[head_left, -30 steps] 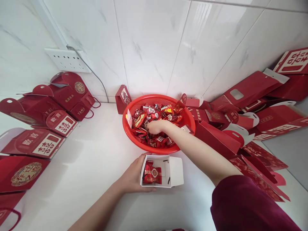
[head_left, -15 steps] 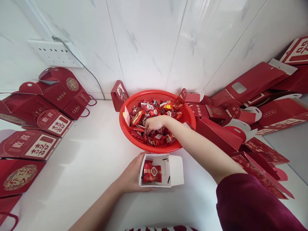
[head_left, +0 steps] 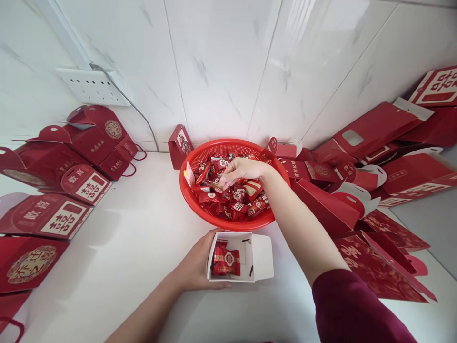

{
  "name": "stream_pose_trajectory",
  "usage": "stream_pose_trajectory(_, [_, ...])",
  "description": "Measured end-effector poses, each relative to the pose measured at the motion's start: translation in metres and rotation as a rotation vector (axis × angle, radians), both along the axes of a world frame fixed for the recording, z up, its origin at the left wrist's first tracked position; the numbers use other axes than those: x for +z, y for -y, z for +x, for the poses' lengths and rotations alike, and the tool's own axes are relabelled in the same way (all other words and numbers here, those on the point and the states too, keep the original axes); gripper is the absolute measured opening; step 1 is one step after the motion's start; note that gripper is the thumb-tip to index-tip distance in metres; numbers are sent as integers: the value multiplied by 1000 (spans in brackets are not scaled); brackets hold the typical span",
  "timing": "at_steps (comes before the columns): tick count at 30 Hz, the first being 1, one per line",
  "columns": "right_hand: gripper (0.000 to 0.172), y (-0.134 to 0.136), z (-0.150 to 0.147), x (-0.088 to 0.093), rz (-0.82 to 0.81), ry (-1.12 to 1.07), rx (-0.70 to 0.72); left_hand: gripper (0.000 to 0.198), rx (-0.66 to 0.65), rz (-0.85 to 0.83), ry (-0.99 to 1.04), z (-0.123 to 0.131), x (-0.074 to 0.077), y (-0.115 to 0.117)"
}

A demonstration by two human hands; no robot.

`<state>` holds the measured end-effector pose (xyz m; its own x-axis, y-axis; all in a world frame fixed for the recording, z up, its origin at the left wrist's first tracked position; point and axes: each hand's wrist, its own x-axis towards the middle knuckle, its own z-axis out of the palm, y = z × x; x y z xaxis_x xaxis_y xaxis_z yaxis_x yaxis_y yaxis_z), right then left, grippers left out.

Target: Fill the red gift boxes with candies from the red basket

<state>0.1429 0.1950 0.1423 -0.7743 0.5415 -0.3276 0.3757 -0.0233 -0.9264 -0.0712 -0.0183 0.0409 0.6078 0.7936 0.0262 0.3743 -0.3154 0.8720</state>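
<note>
An open white box (head_left: pixel 262 257) lies on the white table with its flap out to the right. Red wrapped candies (head_left: pixel 226 261) are in its left part. My left hand (head_left: pixel 196 264) is wrapped round the box's left side. Behind the box, a red plastic basket (head_left: pixel 194 209) holds many red wrapped candies (head_left: pixel 240 194). Over the basket is my right hand (head_left: pixel 237 172), its fingers pinched together at a candy wrapper among the pile. What exactly the fingertips grip is partly hidden.
Folded red gift boxes (head_left: pixel 64 216) stand along the left side. More red boxes (head_left: pixel 378 128) are heaped at the right, close to the basket. A small red box (head_left: pixel 179 146) stands behind the basket. A power strip (head_left: pixel 93 86) with a cable is on the tiled wall.
My right hand has lifted a little and shifted right and back over the basket. Candies under it lie differently. My left hand still holds the box; the view has tilted slightly.
</note>
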Motion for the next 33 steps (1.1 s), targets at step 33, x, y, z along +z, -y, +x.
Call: stream_pose_trajectory(33, [18,161,49,3,291,-460,-638,98,21,-84,126,9,2,3])
